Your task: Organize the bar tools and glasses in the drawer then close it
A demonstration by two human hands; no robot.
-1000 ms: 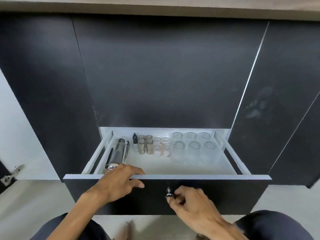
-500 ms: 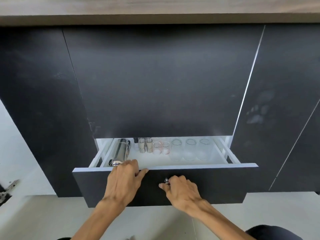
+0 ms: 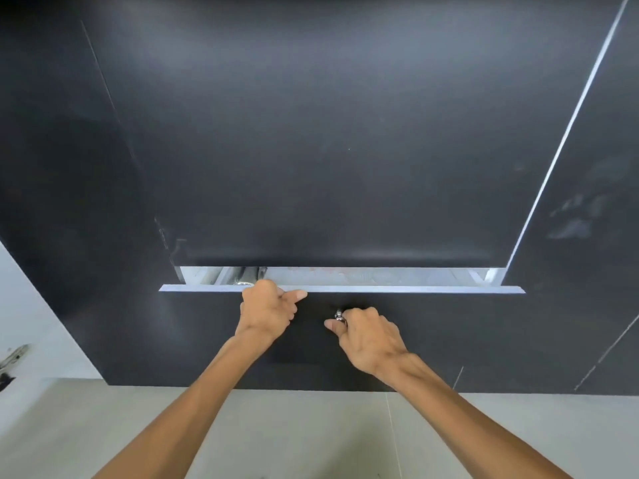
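Note:
The black-fronted drawer (image 3: 432,340) is open only by a narrow slit; its white top edge shows below the black cabinet face. Through the slit I make out a bit of the steel shaker (image 3: 246,275) and faint rims of glasses (image 3: 366,276); everything else inside is hidden. My left hand (image 3: 266,314) rests against the drawer's top edge, fingers curled over it, thumb pointing right. My right hand (image 3: 368,335) is closed around the small metal knob (image 3: 339,315) in the middle of the drawer front.
Black cabinet panels (image 3: 328,133) fill the view above and to both sides. Pale floor (image 3: 103,426) lies below the drawer. A metal hinge (image 3: 12,357) sticks out at the far left edge.
The drawer has slid inward from half open to nearly shut, both hands going with it. Most of the shaker, jiggers and glasses have gone out of sight.

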